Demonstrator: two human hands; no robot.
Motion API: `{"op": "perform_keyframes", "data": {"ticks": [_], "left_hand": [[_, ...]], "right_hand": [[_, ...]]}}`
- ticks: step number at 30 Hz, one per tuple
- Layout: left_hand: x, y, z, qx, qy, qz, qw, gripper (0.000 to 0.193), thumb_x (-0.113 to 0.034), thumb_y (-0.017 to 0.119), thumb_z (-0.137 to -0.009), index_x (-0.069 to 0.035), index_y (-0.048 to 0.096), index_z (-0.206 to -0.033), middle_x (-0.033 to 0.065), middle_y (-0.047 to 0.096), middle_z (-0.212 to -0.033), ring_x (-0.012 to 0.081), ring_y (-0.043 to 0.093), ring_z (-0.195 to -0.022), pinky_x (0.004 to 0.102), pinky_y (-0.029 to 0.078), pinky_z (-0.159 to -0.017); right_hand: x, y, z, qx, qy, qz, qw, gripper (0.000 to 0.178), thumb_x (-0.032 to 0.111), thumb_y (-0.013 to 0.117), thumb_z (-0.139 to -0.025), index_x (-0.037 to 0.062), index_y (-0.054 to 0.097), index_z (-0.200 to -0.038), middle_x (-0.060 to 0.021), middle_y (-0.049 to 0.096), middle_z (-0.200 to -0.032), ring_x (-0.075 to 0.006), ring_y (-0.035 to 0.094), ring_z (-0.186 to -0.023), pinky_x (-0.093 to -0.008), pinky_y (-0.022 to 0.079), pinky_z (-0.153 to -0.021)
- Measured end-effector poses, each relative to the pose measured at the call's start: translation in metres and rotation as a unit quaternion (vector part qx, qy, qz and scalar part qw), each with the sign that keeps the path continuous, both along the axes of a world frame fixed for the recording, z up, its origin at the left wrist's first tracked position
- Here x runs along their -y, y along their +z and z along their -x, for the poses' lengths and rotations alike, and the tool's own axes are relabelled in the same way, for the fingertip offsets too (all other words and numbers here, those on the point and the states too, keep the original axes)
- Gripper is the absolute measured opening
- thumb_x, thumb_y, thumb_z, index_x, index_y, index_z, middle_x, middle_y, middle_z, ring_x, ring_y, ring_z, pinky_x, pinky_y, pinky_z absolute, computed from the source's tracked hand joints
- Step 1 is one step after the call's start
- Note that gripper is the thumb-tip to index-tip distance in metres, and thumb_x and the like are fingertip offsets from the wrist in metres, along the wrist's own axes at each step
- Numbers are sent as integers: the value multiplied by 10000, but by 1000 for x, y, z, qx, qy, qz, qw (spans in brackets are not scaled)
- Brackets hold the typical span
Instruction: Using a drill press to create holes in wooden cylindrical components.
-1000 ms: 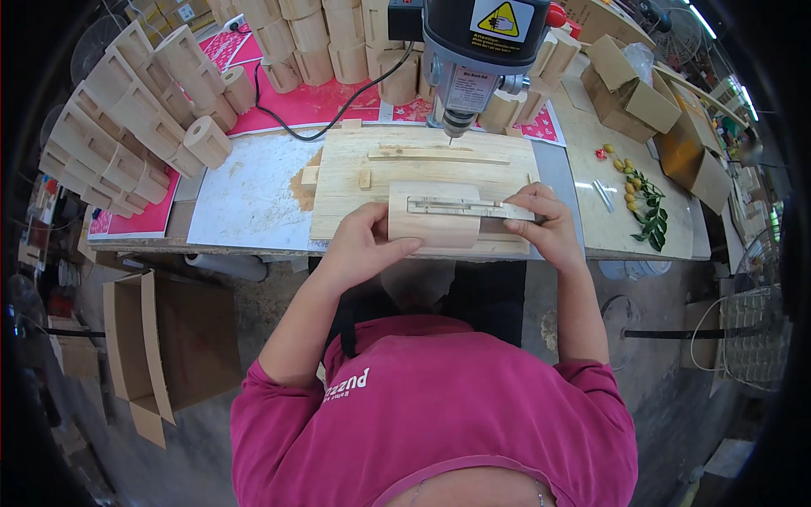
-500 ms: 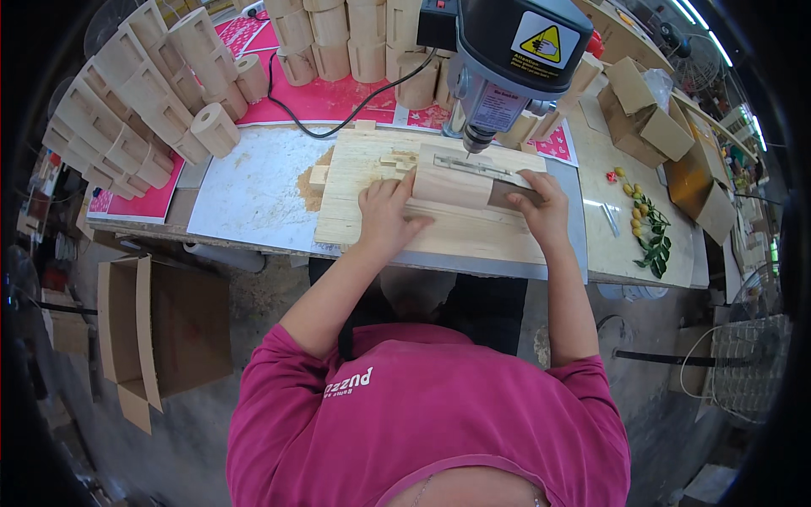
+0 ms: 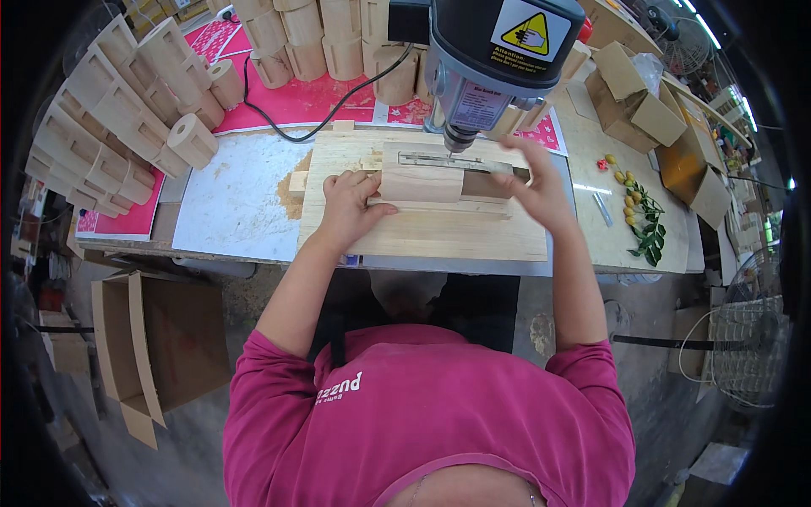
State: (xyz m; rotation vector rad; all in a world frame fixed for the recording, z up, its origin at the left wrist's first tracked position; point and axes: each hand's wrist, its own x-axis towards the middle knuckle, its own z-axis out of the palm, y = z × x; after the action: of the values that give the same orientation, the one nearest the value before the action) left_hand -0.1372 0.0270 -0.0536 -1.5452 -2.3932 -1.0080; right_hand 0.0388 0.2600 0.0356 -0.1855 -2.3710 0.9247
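Observation:
A pale wooden block with a rounded front (image 3: 418,184) lies on its side under the drill press (image 3: 498,63). A long slotted strip (image 3: 439,160) runs along its top, below the chuck (image 3: 460,138). From its right end sticks out a dark flat piece (image 3: 484,186). My left hand (image 3: 348,207) is closed about the block's left end, thumb toward me. Beside the right end my right hand (image 3: 545,190) is raised and slightly blurred, its thumb and fingers apart. Beneath the block is a plywood board (image 3: 465,242). Whether the drill tip touches the block, I cannot tell.
Stacked wooden cylinders (image 3: 110,110) stand at the left and back. A black cable (image 3: 338,108) crosses the pink sheet. Sawdust (image 3: 291,188) lies left of the board. Yellow fruit with leaves (image 3: 638,211) and cardboard boxes (image 3: 629,97) are at the right; another carton (image 3: 177,338) is on the floor.
My right hand has let go of the block's right end and lifted, its fingers spreading. My left hand stays at the left end. The whole view has shifted a little.

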Motion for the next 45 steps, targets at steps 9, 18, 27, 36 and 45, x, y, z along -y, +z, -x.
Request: {"op": "perform_keyframes", "data": {"ticks": [9,18,27,36,45], "left_hand": [[-1,1,0,-34,-22,-21,999,503,-319,735,-623,-85,593,-1045,16,527,-763,189,514,-783,347,297,-756],[-1,1,0,-35,-20,-11,999,498,-327,731,-629,-75,596,-1036,19,531,-762,187,519,-768,340,312,-742],[1,2,2,-34,-25,-4,999,502,-332,729,-627,-65,595,-1030,21,527,-759,194,520,-741,336,318,-724],[-1,5,1,-13,-23,13,1000,498,-317,725,-637,-113,591,-1072,18,519,-749,194,509,-721,331,315,-718],[0,2,0,-13,-12,37,999,497,-324,724,-643,-89,592,-1060,19,528,-743,202,512,-713,346,312,-719]], "right_hand": [[-43,149,46,-150,-93,-3,984,290,272,508,-897,60,578,-1082,-56,616,-954,-121,574,-886,-283,452,-751],[8,157,39,-49,-243,-168,954,289,268,477,-893,5,597,-895,-132,595,-747,-184,582,-731,-274,436,-662],[55,107,-14,-65,-217,-188,956,115,73,562,-817,15,617,-900,-112,549,-670,-195,539,-583,-283,411,-545],[47,-7,3,-210,-142,-57,966,128,11,554,-797,-16,615,-906,-92,497,-610,-180,481,-521,-280,381,-505],[42,41,-4,-282,-133,-127,942,49,42,575,-791,-2,594,-784,-87,440,-536,-183,436,-461,-267,343,-452]]}}
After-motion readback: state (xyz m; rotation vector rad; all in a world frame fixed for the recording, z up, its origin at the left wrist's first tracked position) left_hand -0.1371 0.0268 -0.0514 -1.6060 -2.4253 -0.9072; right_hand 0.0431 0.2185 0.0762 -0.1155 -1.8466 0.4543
